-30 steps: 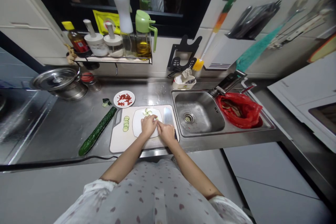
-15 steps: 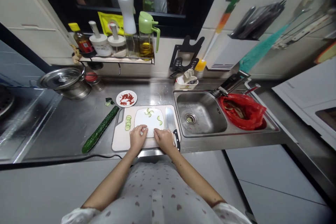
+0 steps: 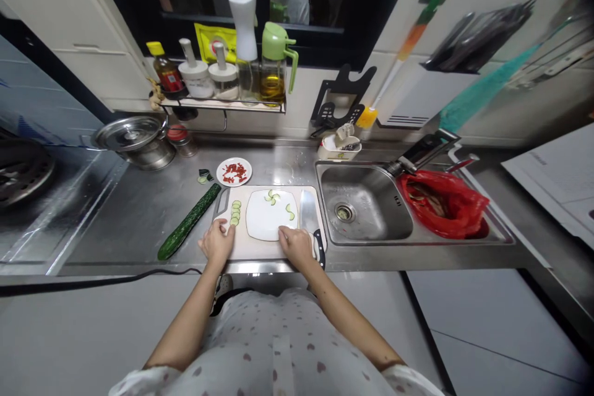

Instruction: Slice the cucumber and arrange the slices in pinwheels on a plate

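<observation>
My left hand [image 3: 217, 242] is over the left edge of the cutting board [image 3: 250, 252], thumb and fingers apart, just below a row of cucumber slices [image 3: 236, 213]. At the lower right of a white plate [image 3: 264, 223], my right hand [image 3: 297, 244] has its fingers curled together; whatever they may pinch is hidden. Curved cucumber pieces lie on the plate, a cluster [image 3: 271, 197] at the top and more pieces [image 3: 290, 211] at the right. A knife [image 3: 307, 210] with a wide blade and black handle rests along the board's right side. Left of the board lies a long cucumber [image 3: 190, 223].
Behind the board stands a small plate [image 3: 219, 179] of chopped red bits, with green offcuts [image 3: 204, 176] beside it. A sink [image 3: 366, 239] adjoins on the right, a red bag [image 3: 443, 213] past it. A lidded pot [image 3: 148, 151] and a seasoning shelf [image 3: 223, 105] are behind.
My left hand has moved left from the plate's lower edge to beside the row of cucumber slices. My right hand stays by the plate. The view has shifted slightly.
</observation>
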`<state>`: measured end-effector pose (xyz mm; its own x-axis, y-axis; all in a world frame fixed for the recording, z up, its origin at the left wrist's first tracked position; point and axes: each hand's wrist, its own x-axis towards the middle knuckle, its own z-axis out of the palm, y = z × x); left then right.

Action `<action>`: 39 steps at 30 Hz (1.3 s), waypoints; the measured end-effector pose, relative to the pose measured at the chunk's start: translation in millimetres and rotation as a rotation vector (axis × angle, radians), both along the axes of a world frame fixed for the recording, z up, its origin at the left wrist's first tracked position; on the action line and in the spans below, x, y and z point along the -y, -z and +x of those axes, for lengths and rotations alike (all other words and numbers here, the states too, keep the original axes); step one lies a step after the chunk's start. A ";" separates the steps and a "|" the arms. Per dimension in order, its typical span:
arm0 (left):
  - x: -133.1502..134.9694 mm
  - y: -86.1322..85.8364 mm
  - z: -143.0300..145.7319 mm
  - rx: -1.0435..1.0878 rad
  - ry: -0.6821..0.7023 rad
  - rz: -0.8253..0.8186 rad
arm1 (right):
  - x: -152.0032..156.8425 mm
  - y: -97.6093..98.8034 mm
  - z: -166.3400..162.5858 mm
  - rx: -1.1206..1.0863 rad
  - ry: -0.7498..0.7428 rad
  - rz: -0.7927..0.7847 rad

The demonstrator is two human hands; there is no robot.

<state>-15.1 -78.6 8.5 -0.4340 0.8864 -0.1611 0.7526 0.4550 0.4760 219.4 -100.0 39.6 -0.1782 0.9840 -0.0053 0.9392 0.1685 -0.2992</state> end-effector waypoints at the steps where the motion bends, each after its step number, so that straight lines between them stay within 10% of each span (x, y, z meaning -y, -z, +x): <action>1: -0.7 0.6 -1.3 -0.012 -0.003 -0.015 | 0.3 -0.6 -0.2 -0.004 0.004 -0.002; 14: -10.8 3.8 8.9 -0.002 -0.028 0.019 | 0.8 -1.9 -1.1 -0.027 0.025 -0.009; 20: -14.1 5.0 6.7 0.433 -0.084 0.229 | -0.9 -2.7 1.3 -0.157 0.057 0.050; 26: -24.3 -31.4 18.7 0.983 0.057 0.340 | -25.1 -26.8 -8.5 -0.537 0.096 0.060; 39: -15.7 -103.8 45.0 1.088 0.255 0.370 | -44.0 -72.6 -30.4 -0.912 -0.065 0.064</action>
